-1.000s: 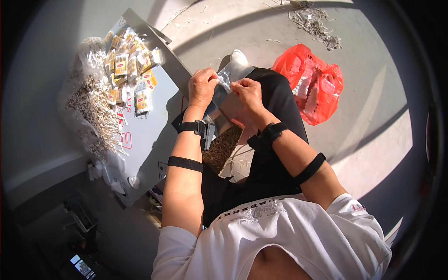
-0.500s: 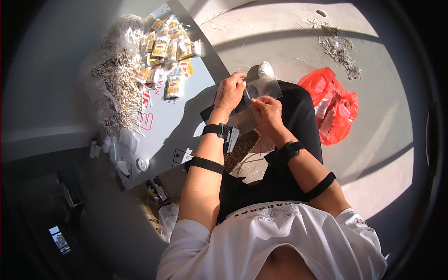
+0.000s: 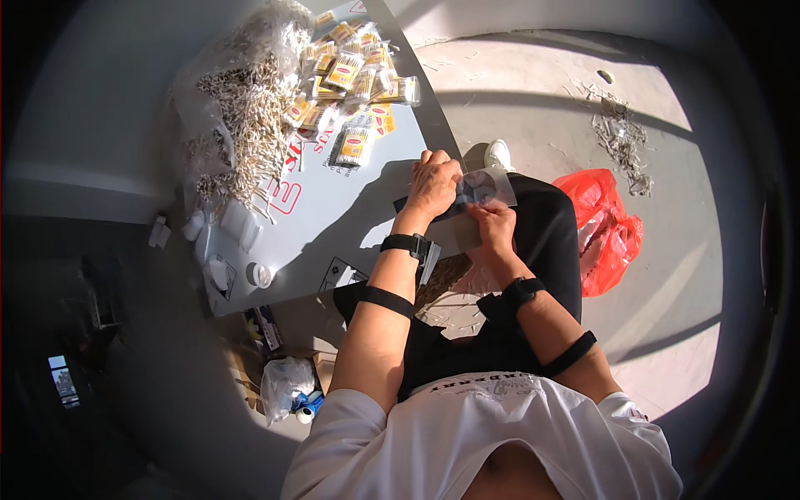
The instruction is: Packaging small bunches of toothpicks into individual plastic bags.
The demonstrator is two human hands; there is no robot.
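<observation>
In front of me, just past the table's edge, my two hands handle a clear plastic sleeve (image 3: pixel 490 187) that looks like a flat, see-through bag. My left hand (image 3: pixel 432 185) has its fingers curled in at the sleeve's left side. The thumb and fingers of my right hand (image 3: pixel 496 223) pinch its lower edge. More clear plastic (image 3: pixel 457 236) lies below the hands, over my lap. Whether the sleeve has anything inside cannot be made out. Small packs of cotton swabs (image 3: pixel 354 146) with yellow labels lie piled on the table (image 3: pixel 329 208).
A large clear bag (image 3: pixel 250 42) spills loose cotton swabs (image 3: pixel 254 108) across the table's left side. White containers (image 3: pixel 240 225) stand near its front left corner. A red plastic bag (image 3: pixel 612 242) sits on the floor at right, with scattered swabs (image 3: pixel 621 146) beyond. Below the table is a cardboard box (image 3: pixel 323 367).
The view has shifted, so the table and its packs appear farther right. My left hand's fingers have curled in more, and the hands have drawn slightly closer around the sleeve.
</observation>
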